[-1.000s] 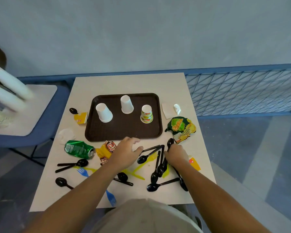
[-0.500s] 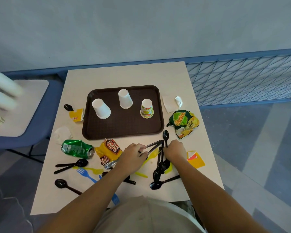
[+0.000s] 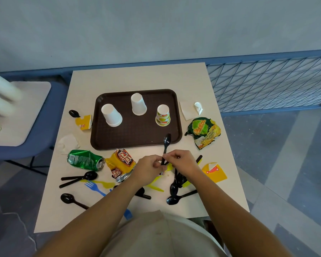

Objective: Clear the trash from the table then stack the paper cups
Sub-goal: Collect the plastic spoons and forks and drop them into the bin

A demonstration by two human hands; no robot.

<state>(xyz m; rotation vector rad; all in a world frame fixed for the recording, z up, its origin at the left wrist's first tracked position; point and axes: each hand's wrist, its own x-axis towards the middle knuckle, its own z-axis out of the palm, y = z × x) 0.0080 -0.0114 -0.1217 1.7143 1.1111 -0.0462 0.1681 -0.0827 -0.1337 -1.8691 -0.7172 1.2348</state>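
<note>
Leftward first, the beige square counter [image 3: 137, 78] has litter along its left edge. A crumpled white paper napkin [image 3: 68, 144] lies just inside that edge. A crushed green drink can [image 3: 84, 160] lies on its side nearer the person, and a lone black plastic spoon [image 3: 70, 199] sits toward the near-left corner. A torn yellow carton [image 3: 83, 122] fills the narrow gap between the left edge and the dark brown plastic tray [image 3: 133, 136], almost touching its left rim.

On the tray three cups stand upside down and apart. A white paper cup [image 3: 111, 115] is at left, a second white paper cup [image 3: 138, 104] farther back in the middle, and a green-printed paper cup [image 3: 163, 115] at right. A broad strip of bare counter runs from the tray's far rim to the counter's far edge.

Just before the tray's near rim lies a yellow and red foil snack wrapper [image 3: 120, 163]. Beside it the left hand [image 3: 148, 168] and right hand [image 3: 182, 162] meet. The fingers of both are curled in a pinch on the handle of a raised black plastic spoon [image 3: 166, 141], whose bowl shows over the tray's near rim. Under the right wrist lies a heap of black plastic spoons [image 3: 175, 186].

Right of the tray, a flat white napkin [image 3: 188, 111] and a green and yellow chip bag [image 3: 204, 132] crowd the narrow margin to the right edge. A yellow-orange paper wrapper [image 3: 214, 172] lies nearer the person, close to that edge.
</note>
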